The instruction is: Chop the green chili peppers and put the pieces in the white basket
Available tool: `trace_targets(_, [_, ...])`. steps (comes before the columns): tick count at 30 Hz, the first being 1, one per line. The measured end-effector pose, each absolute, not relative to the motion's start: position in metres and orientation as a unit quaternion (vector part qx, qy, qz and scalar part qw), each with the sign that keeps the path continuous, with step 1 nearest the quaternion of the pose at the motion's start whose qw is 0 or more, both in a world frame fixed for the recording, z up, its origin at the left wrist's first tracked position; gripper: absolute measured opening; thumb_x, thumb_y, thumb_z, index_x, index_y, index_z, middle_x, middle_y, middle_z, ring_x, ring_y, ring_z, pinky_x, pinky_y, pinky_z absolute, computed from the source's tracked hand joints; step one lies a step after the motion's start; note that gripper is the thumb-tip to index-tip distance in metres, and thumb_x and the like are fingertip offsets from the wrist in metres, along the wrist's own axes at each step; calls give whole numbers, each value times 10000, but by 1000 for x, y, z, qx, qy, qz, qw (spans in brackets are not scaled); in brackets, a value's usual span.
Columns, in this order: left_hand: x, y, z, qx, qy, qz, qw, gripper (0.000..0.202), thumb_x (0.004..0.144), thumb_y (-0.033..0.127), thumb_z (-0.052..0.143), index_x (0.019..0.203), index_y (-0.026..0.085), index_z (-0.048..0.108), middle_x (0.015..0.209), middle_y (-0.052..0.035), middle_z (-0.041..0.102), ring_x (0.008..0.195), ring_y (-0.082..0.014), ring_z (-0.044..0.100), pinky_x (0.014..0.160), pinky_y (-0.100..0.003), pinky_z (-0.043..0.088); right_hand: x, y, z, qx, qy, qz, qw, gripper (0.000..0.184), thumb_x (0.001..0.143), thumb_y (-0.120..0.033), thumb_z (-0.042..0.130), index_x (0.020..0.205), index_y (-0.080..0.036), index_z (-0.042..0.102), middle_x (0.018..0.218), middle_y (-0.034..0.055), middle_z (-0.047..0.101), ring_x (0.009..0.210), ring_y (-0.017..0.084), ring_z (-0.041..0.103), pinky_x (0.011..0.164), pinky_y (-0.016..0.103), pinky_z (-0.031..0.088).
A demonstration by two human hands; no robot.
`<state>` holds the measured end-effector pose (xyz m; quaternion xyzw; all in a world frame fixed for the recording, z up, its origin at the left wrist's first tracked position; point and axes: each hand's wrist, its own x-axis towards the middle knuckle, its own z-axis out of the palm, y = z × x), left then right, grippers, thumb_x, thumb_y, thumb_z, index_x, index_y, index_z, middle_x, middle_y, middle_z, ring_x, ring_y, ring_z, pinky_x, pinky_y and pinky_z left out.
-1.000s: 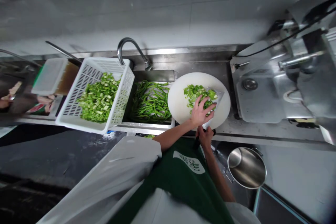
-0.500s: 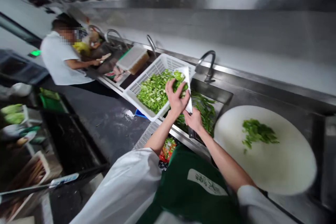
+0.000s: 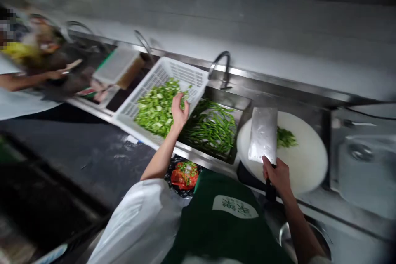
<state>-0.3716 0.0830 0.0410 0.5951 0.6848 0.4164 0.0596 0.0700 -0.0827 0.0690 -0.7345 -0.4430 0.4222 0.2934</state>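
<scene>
My left hand (image 3: 179,111) hangs over the right side of a white plastic basket (image 3: 123,113), thumb apart from the bent fingers, nothing visible in it. Chopped green vegetable pieces (image 3: 156,107) fill much of the basket. By its black handle, my right hand (image 3: 276,175) grips a cleaver (image 3: 262,134), its broad blade raised over the left part of a round white cutting board (image 3: 306,169). A small pile of cut greens (image 3: 286,137) lies on the board, partly hidden behind the blade.
Long green peppers or beans (image 3: 213,126) lie in the sink beneath a curved faucet (image 3: 224,68). Below the counter edge, a black-lined bin (image 3: 185,175) holds red and green scraps. At far left, a co-worker's arm (image 3: 27,79) reaches over another sink. A clear lidded container (image 3: 368,173) stands right.
The cleaver has gone from the basket to over the board in my right hand. Greens that lay on its blade are gone from it. My left hand stays over the basket; the view shifted right.
</scene>
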Motion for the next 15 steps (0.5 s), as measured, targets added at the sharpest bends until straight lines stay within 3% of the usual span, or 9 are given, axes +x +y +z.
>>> trace_targets(3, [-248, 80, 8, 767, 512, 322, 214, 672, 1016, 534, 534, 1586, 189, 450, 1564, -145, 537, 1485, -278, 487, 1261, -441, 387, 148, -138, 64, -811, -326, 373, 310, 600, 681, -849, 680, 681, -312, 412, 405, -17, 494, 339, 185, 481, 351, 310, 402])
trace_targets(6, [-129, 64, -26, 872, 360, 169, 287, 1056, 788, 683, 800, 1652, 243, 379, 1753, -144, 220, 1631, -384, 169, 1302, -526, 286, 194, -185, 52, -876, -237, 307, 286, 549, 666, -801, 677, 628, -324, 408, 410, 19, 530, 352, 212, 504, 369, 342, 430])
trace_targets(9, [-46, 58, -54, 904, 307, 82, 285, 1326, 573, 707, 940, 1671, 257, 348, 1779, -162, 45, 1622, -482, -11, 1295, -661, 159, 212, -219, 34, -900, -190, 298, 257, 489, 680, -750, 643, 572, -319, 440, 431, 56, 565, 374, 230, 533, 400, 359, 441])
trace_targets(15, [33, 114, -69, 912, 301, 80, 265, 1329, 593, 742, 913, 1678, 234, 339, 1779, -165, 3, 1598, -535, -83, 1269, -731, 81, 220, -235, -4, -878, -158, 337, 301, 524, 727, -771, 594, 553, -295, 460, 414, 53, 550, 388, 208, 537, 441, 333, 443])
